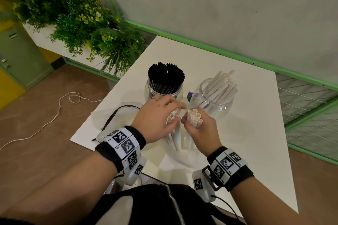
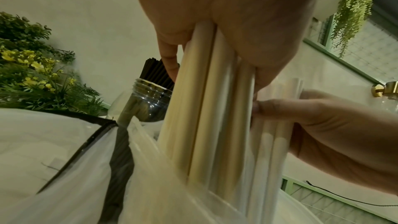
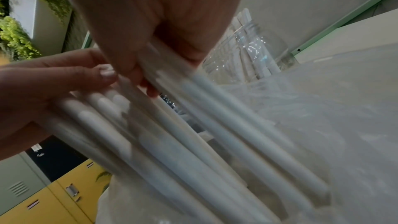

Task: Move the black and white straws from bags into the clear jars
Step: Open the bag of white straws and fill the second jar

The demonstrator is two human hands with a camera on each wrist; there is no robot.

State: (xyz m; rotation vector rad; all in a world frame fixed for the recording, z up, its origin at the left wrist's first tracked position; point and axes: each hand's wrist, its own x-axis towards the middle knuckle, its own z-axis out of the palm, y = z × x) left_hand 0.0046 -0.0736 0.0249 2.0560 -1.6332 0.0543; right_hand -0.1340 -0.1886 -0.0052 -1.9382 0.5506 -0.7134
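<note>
Two clear jars stand at the back of the white table (image 1: 252, 133). The left jar (image 1: 164, 90) is packed with black straws (image 1: 165, 76); the right jar (image 1: 214, 97) holds several white straws (image 1: 224, 83). In front of them my left hand (image 1: 157, 118) grips a bunch of white straws (image 1: 172, 116) standing in a clear bag (image 1: 175, 159). My right hand (image 1: 199, 126) grips a second bunch of white straws (image 1: 194, 118) beside it. The left wrist view shows my left hand (image 2: 226, 28) round upright straws (image 2: 204, 108). The right wrist view shows my right hand (image 3: 150, 28) round straws (image 3: 215, 125).
A second clear bag with a black drawstring (image 1: 117, 115) lies flat at the table's left edge. Green plants (image 1: 82, 23) stand beyond the table's far left corner. A white cable (image 1: 45, 120) runs over the floor. A green rail (image 1: 219, 51) borders the wall.
</note>
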